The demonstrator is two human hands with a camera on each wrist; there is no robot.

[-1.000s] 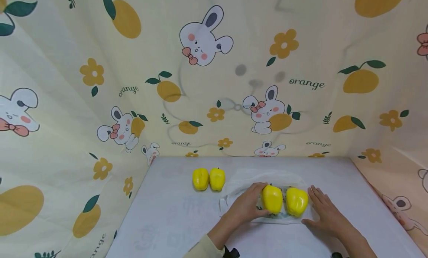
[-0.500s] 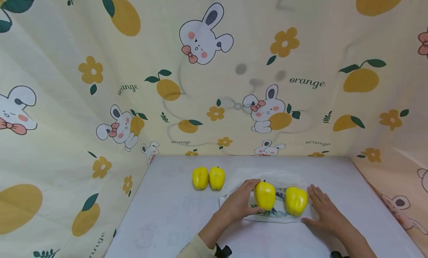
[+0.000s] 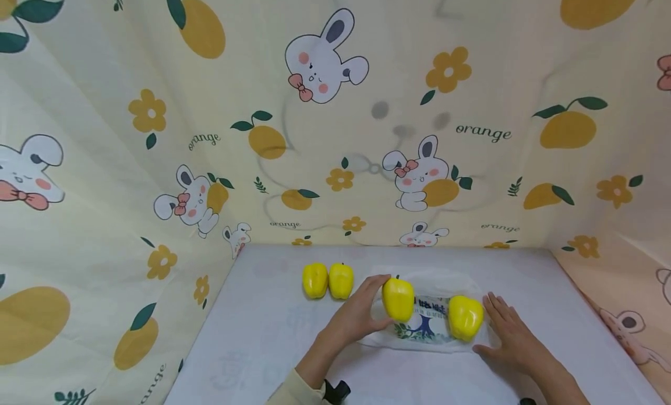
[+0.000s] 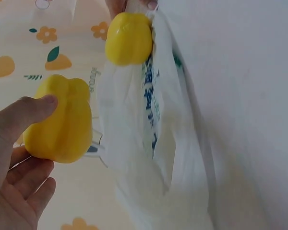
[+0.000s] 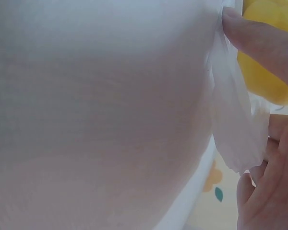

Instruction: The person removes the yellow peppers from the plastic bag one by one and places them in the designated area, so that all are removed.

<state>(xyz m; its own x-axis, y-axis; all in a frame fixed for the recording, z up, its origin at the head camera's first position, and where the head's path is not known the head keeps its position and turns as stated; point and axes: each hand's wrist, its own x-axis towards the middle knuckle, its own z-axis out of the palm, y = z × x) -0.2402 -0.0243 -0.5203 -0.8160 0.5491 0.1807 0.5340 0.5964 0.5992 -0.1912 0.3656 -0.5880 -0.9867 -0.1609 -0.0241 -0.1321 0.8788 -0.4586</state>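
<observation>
My left hand [image 3: 373, 306] grips a yellow bell pepper [image 3: 398, 299] at the left end of a white plastic bag [image 3: 427, 330] printed in blue and green. In the left wrist view the thumb [image 4: 26, 115] lies across that pepper [image 4: 62, 127], with the fingers curled under it. A second pepper [image 3: 465, 317] sits on the bag's right part. My right hand [image 3: 500, 326] lies flat with straight fingers on the bag's right edge, beside this pepper. In the right wrist view a finger [image 5: 259, 38] presses the bag's thin edge [image 5: 235, 129] in front of the pepper [image 5: 264, 72].
Two more yellow peppers [image 3: 314, 280] [image 3: 341, 281] stand side by side at the back left of the white table [image 3: 272, 347]. Cloth walls printed with rabbits and oranges [image 3: 335, 131] close the table in at the back and on both sides.
My left hand has carried its pepper leftward and farther back, away from the other pepper on the bag, uncovering the bag's print. The right hand has stayed put.
</observation>
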